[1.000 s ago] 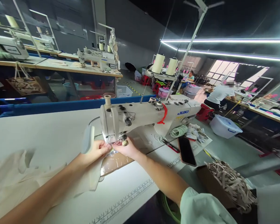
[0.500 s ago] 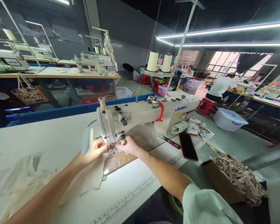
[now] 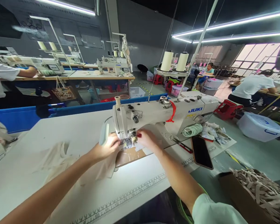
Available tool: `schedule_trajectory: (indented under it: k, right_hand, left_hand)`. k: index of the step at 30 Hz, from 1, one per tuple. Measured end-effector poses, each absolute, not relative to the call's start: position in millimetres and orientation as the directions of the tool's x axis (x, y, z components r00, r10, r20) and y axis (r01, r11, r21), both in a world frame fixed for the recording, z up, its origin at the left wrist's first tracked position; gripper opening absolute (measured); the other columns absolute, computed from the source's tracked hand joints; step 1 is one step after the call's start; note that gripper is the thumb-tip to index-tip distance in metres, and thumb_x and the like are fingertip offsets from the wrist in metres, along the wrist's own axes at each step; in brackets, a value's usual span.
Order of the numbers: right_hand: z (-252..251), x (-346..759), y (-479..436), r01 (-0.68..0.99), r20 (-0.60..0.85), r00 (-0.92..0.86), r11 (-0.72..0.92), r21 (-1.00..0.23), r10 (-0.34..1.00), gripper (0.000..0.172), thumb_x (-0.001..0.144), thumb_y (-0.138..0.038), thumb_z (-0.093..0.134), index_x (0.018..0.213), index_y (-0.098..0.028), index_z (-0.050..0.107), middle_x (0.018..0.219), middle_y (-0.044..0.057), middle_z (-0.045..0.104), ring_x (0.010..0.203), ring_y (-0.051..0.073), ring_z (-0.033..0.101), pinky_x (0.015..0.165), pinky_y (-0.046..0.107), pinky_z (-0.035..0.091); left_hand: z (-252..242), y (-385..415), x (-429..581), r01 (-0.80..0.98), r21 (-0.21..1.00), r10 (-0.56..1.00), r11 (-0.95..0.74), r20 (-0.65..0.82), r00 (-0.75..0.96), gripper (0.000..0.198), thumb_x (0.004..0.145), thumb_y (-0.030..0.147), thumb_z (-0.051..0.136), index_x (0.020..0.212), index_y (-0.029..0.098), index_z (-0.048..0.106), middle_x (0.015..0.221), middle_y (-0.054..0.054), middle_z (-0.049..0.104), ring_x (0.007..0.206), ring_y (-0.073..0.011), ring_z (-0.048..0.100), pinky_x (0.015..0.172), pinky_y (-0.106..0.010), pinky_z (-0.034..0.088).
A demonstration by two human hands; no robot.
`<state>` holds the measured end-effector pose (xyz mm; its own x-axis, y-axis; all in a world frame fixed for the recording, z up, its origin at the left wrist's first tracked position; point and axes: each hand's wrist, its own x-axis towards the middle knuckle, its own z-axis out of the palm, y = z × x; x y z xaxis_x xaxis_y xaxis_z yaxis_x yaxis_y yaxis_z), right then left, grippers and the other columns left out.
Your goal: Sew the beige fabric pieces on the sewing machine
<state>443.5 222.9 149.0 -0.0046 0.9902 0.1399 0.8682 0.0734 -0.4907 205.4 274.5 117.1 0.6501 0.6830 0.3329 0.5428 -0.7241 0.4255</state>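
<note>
Left hand [image 3: 109, 145], right hand [image 3: 148, 140]; wider apart

Light: long white ceiling tube lights [image 3: 231, 24], high beyond the bare fingers [image 3: 114, 141]. Washed-out glow: pale multi-paned window [image 3: 254, 54], far right of fingers. Bright pool: smooth white tabletop [image 3: 133, 171], camera side of fingers. White glare: glossy brown plate [image 3: 130, 155], just beside fingers. Dim: dark grey wall [image 3: 149, 26], beyond. Soft blur: thin cream fabric [image 3: 57, 155], left. Edges: wide-angle stretch.

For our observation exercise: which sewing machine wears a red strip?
The nearest sewing machine: a red strip hangs over its body; the others show none.
</note>
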Motion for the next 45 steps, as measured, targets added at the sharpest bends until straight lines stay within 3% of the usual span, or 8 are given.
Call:
schedule_trajectory:
  k: [6, 12, 18, 22, 28, 31, 37, 45]
  right_hand:
    - [149, 454, 224, 0.913, 0.117, 0.049, 0.003, -0.408, 0.992, 0.018, 0.09, -0.011, 0.061, 0.094, -0.021, 0.076, 0.109, 0.007, 0.076, 0.089, 0.019, 0.067, 0.067, 0.028, 0.04]
    - [150, 462, 224, 0.942, 0.108, 0.1, -0.059, -0.329, 0.989, 0.019, 0.094, -0.014, 0.058, 0.098, -0.022, 0.075, 0.115, 0.008, 0.072, 0.084, 0.018, 0.067, 0.064, 0.029, 0.037]
    - [152, 463, 222, 0.942, 0.148, 0.107, -0.053, -0.331, 0.983, 0.021, 0.096, -0.017, 0.055, 0.101, -0.024, 0.074, 0.111, 0.007, 0.071, 0.084, 0.018, 0.066, 0.066, 0.028, 0.04]
    - [151, 465, 221, 0.848, 0.232, -0.062, 0.174, -0.501, 0.971, 0.018, 0.091, -0.014, 0.061, 0.099, -0.023, 0.074, 0.099, 0.003, 0.073, 0.085, 0.017, 0.064, 0.074, 0.026, 0.043]
    - [147, 463, 221, 0.647, 0.161, -0.279, 0.31, -0.697, 0.947, 0.012, 0.083, -0.014, 0.067, 0.073, -0.019, 0.064, 0.068, -0.006, 0.058, 0.061, 0.01, 0.045, 0.062, 0.023, 0.035]
    - [145, 460, 222, 0.633, 0.158, -0.275, 0.303, -0.712, 0.948, 0.017, 0.082, -0.015, 0.069, 0.068, -0.019, 0.06, 0.063, -0.007, 0.051, 0.058, 0.009, 0.039, 0.059, 0.023, 0.031]
    - [139, 459, 226, 0.675, 0.224, -0.214, 0.31, -0.67, 0.951, 0.017, 0.088, -0.021, 0.072, 0.072, -0.018, 0.068, 0.07, -0.002, 0.064, 0.067, 0.013, 0.052, 0.064, 0.023, 0.035]
    - [131, 465, 232, 0.71, 0.283, -0.187, 0.328, -0.622, 0.941, 0.008, 0.089, -0.026, 0.076, 0.084, -0.022, 0.08, 0.071, -0.002, 0.067, 0.068, 0.013, 0.055, 0.065, 0.023, 0.035]
  left_hand:
    - [111, 229, 210, 0.605, 0.201, 0.633, -0.77, 0.36, 0.686, 0.04, 0.102, 0.026, 0.034, 0.093, 0.018, 0.073, 0.107, -0.013, 0.074, 0.096, -0.0273, 0.064, 0.082, -0.04, 0.058]
    - [99, 204, 219, 0.633, 0.04, 0.577, -0.773, 0.459, 0.676, 0.04, 0.101, 0.015, 0.035, 0.115, 0.01, 0.072, 0.116, -0.019, 0.074, 0.102, -0.0301, 0.068, 0.084, -0.042, 0.063]
    - [94, 201, 221, 0.617, 0.013, 0.539, -0.787, 0.499, 0.678, 0.039, 0.1, 0.014, 0.039, 0.12, 0.012, 0.073, 0.117, -0.017, 0.076, 0.098, -0.027, 0.069, 0.083, -0.039, 0.064]
    - [93, 198, 222, 0.609, -0.031, 0.518, -0.792, 0.493, 0.699, 0.038, 0.099, 0.014, 0.041, 0.12, 0.011, 0.073, 0.115, -0.017, 0.076, 0.096, -0.0277, 0.068, 0.082, -0.04, 0.065]
    - [93, 197, 224, 0.61, -0.062, 0.498, -0.79, 0.517, 0.696, 0.034, 0.095, 0.011, 0.045, 0.113, 0.01, 0.073, 0.111, -0.017, 0.075, 0.092, -0.0271, 0.068, 0.08, -0.038, 0.064]
    - [94, 197, 225, 0.593, -0.062, 0.476, -0.803, 0.532, 0.7, 0.033, 0.094, 0.01, 0.045, 0.111, 0.009, 0.073, 0.11, -0.018, 0.075, 0.091, -0.0278, 0.067, 0.079, -0.039, 0.064]
    - [96, 197, 226, 0.596, -0.075, 0.467, -0.799, 0.547, 0.695, 0.034, 0.095, 0.011, 0.044, 0.112, 0.007, 0.073, 0.108, -0.018, 0.076, 0.091, -0.0275, 0.067, 0.079, -0.038, 0.064]
    - [100, 196, 226, 0.599, -0.109, 0.453, -0.793, 0.551, 0.701, 0.034, 0.095, 0.01, 0.042, 0.105, 0.006, 0.074, 0.106, -0.017, 0.077, 0.088, -0.0266, 0.068, 0.077, -0.037, 0.065]
